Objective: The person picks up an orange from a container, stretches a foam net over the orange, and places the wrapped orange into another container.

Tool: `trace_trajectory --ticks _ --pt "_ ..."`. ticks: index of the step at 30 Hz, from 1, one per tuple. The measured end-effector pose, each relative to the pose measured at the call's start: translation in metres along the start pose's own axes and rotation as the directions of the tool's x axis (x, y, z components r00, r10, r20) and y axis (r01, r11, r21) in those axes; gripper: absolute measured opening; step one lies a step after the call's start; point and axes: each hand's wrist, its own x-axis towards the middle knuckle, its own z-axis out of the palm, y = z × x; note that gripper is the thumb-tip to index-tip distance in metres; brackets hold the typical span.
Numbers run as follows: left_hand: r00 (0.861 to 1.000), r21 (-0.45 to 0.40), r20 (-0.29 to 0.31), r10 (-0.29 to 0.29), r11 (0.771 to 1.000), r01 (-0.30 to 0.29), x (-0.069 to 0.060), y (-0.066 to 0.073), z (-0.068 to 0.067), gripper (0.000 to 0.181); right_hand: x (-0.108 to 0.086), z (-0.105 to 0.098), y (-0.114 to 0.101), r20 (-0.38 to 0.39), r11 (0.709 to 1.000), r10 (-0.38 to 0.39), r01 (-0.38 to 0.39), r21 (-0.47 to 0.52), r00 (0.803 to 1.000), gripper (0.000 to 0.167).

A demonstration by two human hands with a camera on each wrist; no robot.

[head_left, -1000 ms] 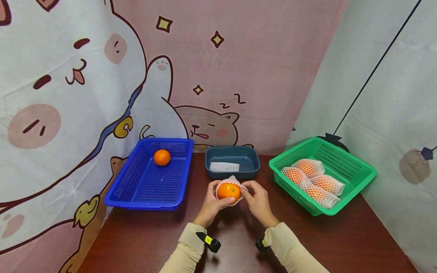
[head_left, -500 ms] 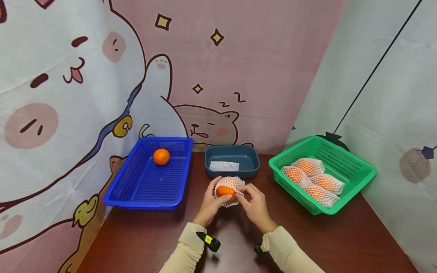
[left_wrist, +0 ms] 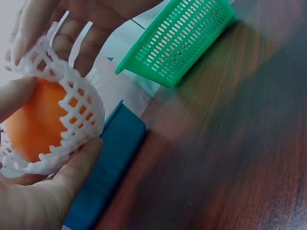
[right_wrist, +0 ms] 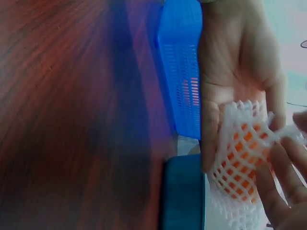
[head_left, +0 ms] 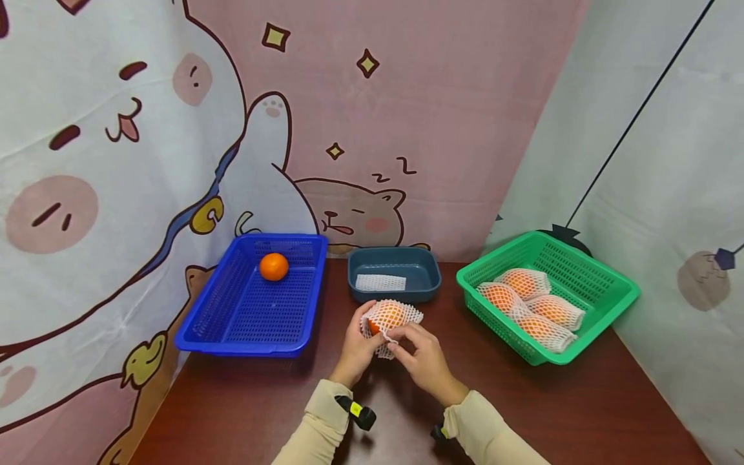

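Observation:
An orange (left_wrist: 37,120) sits mostly inside a white foam net sleeve (head_left: 391,312), with part of its skin bare on the side toward my left thumb. My left hand (head_left: 356,349) holds the orange and net from the left, its fingers and thumb around them. Fingers of my right hand (head_left: 427,361) pinch the net's edge at the near right side. In the right wrist view the netting (right_wrist: 240,163) covers the fruit on that side. Both hands are above the table, in front of the dark teal bin.
A blue basket (head_left: 244,349) at left holds one bare orange (head_left: 274,266). The teal bin (head_left: 395,296) at the back contains a flat white net sleeve (head_left: 380,283). Several netted oranges (head_left: 526,284) lie in the green basket (head_left: 604,294) at right, on the brown table (head_left: 523,407).
The net has been drawn over more of the orange, so less bare skin shows. My right hand has shifted left and slightly down with the net's edge; my left hand keeps its hold.

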Motion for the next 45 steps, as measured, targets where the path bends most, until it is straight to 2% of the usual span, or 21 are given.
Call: trace_trajectory --ticks 4,7,11,12,14,16,20,23,25,27,32,35,38,41,44,45 --pt "1.000 -0.022 0.017 -0.006 1.000 0.007 0.003 -0.016 -0.006 0.073 -0.001 -0.011 0.000 0.077 0.997 0.040 -0.045 0.064 0.996 0.026" --pt "0.999 -0.031 0.022 -0.036 0.999 0.036 0.004 -0.024 -0.009 0.075 -0.002 -0.021 0.003 0.049 0.993 0.046 -0.051 0.104 0.998 0.029" --pt "0.993 -0.072 0.065 -0.095 0.992 0.100 0.002 -0.026 -0.012 0.074 0.002 -0.036 0.010 -0.026 0.999 0.017 -0.016 0.041 1.000 0.041" --pt "0.990 -0.094 0.086 -0.111 0.988 0.119 0.001 -0.026 -0.012 0.074 0.004 -0.040 0.012 -0.017 1.000 0.018 -0.018 0.007 1.000 0.048" --pt "0.980 -0.138 0.143 -0.135 0.978 0.155 0.000 -0.025 -0.012 0.073 0.009 -0.048 0.014 0.053 0.999 0.036 -0.034 -0.039 0.998 0.066" --pt "0.966 -0.172 0.212 -0.151 0.967 0.189 -0.001 -0.023 -0.012 0.074 0.013 -0.055 0.017 0.168 0.997 0.068 -0.059 -0.057 0.984 0.083" --pt "0.932 -0.216 0.327 -0.156 0.948 0.234 -0.003 -0.022 -0.011 0.075 0.017 -0.060 0.020 0.366 0.995 0.097 -0.089 -0.039 0.925 0.102" --pt "0.918 -0.235 0.368 -0.149 0.940 0.246 -0.005 -0.022 -0.010 0.076 0.016 -0.060 0.024 0.433 0.994 0.102 -0.102 -0.023 0.895 0.104" --pt "0.912 -0.241 0.382 -0.149 0.937 0.254 -0.005 -0.022 -0.009 0.077 0.014 -0.058 0.025 0.448 0.993 0.109 -0.119 -0.007 0.887 0.102" --pt "0.909 -0.249 0.389 -0.150 0.933 0.260 -0.006 -0.021 -0.008 0.077 0.012 -0.056 0.027 0.445 0.992 0.108 -0.128 0.014 0.889 0.100" --pt "0.908 -0.259 0.388 -0.158 0.927 0.272 -0.008 -0.020 -0.007 0.076 0.008 -0.052 0.027 0.408 0.982 0.143 -0.180 0.054 0.902 0.089" --pt "0.906 -0.246 0.386 -0.174 0.927 0.282 -0.008 -0.020 -0.007 0.075 0.007 -0.051 0.026 0.380 0.975 0.184 -0.216 0.043 0.907 0.084" --pt "0.910 -0.218 0.359 -0.206 0.930 0.296 -0.006 -0.017 -0.007 0.067 0.006 -0.050 0.024 0.353 0.973 0.205 -0.230 0.030 0.913 0.083" --pt "0.925 -0.186 0.308 -0.223 0.939 0.288 -0.005 -0.013 -0.008 0.054 0.008 -0.053 0.013 0.331 0.971 0.222 -0.240 0.014 0.917 0.081" --pt "0.944 -0.117 0.263 -0.198 0.965 0.235 -0.005 -0.008 -0.008 0.051 0.012 -0.057 0.000 0.317 0.968 0.238 -0.249 -0.007 0.918 0.079" --pt "0.950 -0.092 0.254 -0.181 0.973 0.210 -0.006 -0.007 -0.007 0.050 0.011 -0.057 0.002 0.311 0.970 0.234 -0.242 -0.013 0.921 0.080"
